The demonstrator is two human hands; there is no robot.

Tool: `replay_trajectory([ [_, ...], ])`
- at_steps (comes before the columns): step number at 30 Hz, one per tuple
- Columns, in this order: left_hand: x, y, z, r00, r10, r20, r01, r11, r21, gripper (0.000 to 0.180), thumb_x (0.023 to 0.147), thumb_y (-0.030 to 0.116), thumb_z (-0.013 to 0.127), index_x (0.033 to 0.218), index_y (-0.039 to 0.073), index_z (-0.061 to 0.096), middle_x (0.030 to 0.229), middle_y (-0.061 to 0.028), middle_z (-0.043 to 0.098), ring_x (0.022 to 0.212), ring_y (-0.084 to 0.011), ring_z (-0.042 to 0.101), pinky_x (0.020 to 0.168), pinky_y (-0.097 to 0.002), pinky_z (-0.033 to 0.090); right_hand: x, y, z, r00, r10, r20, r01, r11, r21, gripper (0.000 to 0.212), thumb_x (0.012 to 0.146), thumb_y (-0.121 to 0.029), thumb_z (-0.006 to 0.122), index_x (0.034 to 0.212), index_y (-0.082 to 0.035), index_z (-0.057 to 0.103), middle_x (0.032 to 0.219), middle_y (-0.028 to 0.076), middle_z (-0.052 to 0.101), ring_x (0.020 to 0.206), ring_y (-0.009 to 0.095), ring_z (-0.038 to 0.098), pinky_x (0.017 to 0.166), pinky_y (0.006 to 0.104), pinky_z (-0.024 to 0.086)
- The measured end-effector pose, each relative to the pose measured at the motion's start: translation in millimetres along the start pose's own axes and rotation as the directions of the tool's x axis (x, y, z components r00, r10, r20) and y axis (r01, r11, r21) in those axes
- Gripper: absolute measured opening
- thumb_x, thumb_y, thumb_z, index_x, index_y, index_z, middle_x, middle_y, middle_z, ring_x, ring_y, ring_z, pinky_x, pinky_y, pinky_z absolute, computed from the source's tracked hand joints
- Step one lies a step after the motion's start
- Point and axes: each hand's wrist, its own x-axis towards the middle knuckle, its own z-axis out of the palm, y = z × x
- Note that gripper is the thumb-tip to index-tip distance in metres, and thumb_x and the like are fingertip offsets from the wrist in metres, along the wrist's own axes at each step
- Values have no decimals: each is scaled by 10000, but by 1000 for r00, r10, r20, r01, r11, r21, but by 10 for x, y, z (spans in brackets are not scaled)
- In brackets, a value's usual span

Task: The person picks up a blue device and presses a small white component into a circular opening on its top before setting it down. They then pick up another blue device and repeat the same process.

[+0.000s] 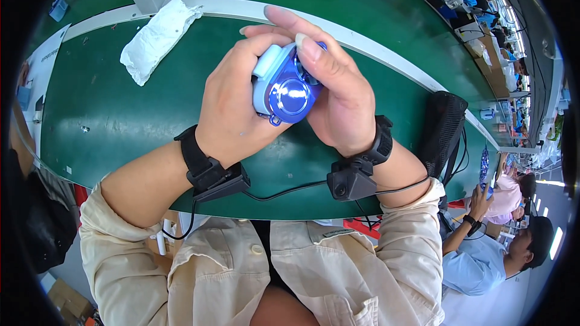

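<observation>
A small rounded plastic gadget (292,93) is held up over the green table. It has a light-blue body, a glossy violet-blue face with a shiny round disc, and a little loop at its lower end. I cannot tell its exact kind. My left hand (232,93) wraps round its light-blue side, fingers behind it. My right hand (341,93) grips the other side, its thumb bent over the upper part of the face and its fingers stretched behind. Part of the gadget's face is covered by that thumb.
A crumpled white plastic bag (158,41) lies at the back left of the green table (121,139). A black mesh case (446,124) stands on the right beside black cables. A white rail (386,54) borders the far edge. To the right, a person (483,259) holds a glittery blue object.
</observation>
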Motion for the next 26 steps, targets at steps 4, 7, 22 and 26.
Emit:
replay_trajectory([
  [4,2,5,2,1000,-8,-17,6,996,-93,583,656,110,783,1147,50,474,1059,-110,594,906,-285,606,768,-338,489,4,-15,-28,999,18,40,-26,979,202,624,929,-385,457,1382,28,345,1367,228,409,1199,262,485,1014,351,391],
  [7,2,16,-3,999,29,-33,-32,995,-93,580,661,110,782,1149,52,474,1057,-107,595,905,-278,609,766,-333,489,-18,-98,-32,992,-11,123,-32,938,346,463,956,-257,487,1325,18,435,1292,144,492,1165,184,490,990,307,387],
  [22,22,-42,-14,996,-37,86,38,999,-17,660,683,111,806,1202,50,403,1050,-109,577,918,-209,603,785,-306,493,25,-6,-187,993,-36,113,35,999,13,529,946,-334,436,1303,56,430,1336,195,463,1187,241,489,1021,351,374],
  [26,36,-98,53,997,-18,79,14,999,42,705,681,176,815,1230,72,384,1225,-132,496,1056,-297,545,862,-355,459,49,-36,-260,993,13,119,-8,999,-41,618,915,-420,486,1321,41,421,1350,188,456,1217,272,470,1045,373,348],
])
